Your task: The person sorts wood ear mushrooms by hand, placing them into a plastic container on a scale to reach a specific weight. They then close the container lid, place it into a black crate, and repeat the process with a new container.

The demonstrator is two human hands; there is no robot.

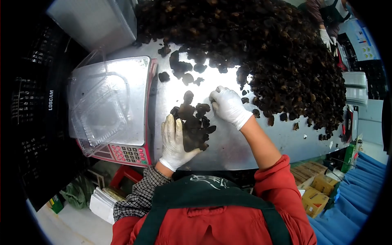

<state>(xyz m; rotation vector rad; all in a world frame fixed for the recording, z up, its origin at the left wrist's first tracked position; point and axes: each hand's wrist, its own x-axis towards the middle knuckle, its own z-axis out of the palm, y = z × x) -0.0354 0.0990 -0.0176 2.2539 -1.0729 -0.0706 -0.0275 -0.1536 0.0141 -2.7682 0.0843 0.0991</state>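
Observation:
My left hand [174, 143], in a white glove, lies at the near side of the metal table with fingers stretched and thumb spread. It borders a small cluster of dark wood ear mushrooms [194, 131], its thumb and fingers touching the edge of them. My right hand [230, 105], also gloved, is right of that cluster with its fingers curled in. Whatever those fingers hold, if anything, is hidden. Beyond both hands spreads a large heap of the same mushrooms [286, 53], with a few loose pieces [179, 65] between heap and cluster.
Left of my hands stands a red scale [148, 122] with a clear plastic clamshell box [100, 118] on its metal plate. A grey bin [96, 24] is at the back left. A co-worker's gloved hands [326, 40] are at the far right, near stacked trays [354, 86].

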